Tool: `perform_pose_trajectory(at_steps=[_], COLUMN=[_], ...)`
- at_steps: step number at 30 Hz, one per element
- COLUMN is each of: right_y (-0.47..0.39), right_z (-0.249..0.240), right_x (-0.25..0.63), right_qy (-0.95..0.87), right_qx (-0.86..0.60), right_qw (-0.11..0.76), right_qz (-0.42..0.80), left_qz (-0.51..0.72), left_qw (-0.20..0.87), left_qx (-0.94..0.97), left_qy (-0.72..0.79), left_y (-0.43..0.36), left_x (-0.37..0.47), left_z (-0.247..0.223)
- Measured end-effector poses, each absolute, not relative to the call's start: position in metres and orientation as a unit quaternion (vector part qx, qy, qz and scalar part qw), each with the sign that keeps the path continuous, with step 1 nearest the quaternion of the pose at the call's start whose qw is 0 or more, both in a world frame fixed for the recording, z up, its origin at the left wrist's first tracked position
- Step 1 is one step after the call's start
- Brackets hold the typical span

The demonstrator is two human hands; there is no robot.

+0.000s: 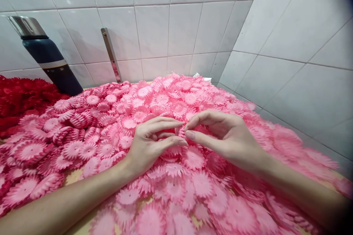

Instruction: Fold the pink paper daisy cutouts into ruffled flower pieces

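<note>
My left hand [154, 137] and my right hand [226, 132] meet fingertip to fingertip above a heap of pink paper-like flower pieces [194, 158]. Each piece is a round disc with a fringed, darker edge, and several show a small centre hole. On my left hand the fingers curl toward the thumb, with some pink showing between them. My right thumb and forefinger come together in a pinch beside the left fingertips. Whatever lies between the fingers blends into the pink behind and cannot be made out.
At the left stands a dark blue bottle [59, 66] with a metal cap, near a pile of red pieces [23, 97]. A narrow metal strip [110, 53] leans on the white tiled wall [151, 25]. Bits of yellowish tabletop [73, 177] show through the heap. Another tiled wall [289, 55] closes the right side.
</note>
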State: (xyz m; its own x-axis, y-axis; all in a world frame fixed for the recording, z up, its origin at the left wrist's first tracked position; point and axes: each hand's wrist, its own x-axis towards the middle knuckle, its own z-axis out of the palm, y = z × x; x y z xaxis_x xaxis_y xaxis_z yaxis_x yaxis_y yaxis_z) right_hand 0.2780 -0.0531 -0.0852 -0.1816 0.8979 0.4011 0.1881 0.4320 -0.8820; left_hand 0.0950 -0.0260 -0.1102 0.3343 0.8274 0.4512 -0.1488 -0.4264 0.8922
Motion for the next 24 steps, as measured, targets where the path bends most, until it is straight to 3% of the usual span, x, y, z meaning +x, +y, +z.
perform_pose_trajectory(at_steps=[17,24], right_y=[-0.0469,-0.0479], right_z=[-0.0893,-0.0851], right_x=[0.2854,0.2839], right_qy=[-0.684,-0.735], right_qx=[-0.422,-0.426], right_qw=[0.514,0.464], right_qz=[0.298,0.25], left_qz=[0.563,0.526], left_qw=[0.381,0.484], left_qx=[0.669,0.657], left_qy=[0.3,0.239], left_y=[-0.0286,-0.0308], left_x=[0.0962,0.0949], left_z=[-0.1108,-0.113])
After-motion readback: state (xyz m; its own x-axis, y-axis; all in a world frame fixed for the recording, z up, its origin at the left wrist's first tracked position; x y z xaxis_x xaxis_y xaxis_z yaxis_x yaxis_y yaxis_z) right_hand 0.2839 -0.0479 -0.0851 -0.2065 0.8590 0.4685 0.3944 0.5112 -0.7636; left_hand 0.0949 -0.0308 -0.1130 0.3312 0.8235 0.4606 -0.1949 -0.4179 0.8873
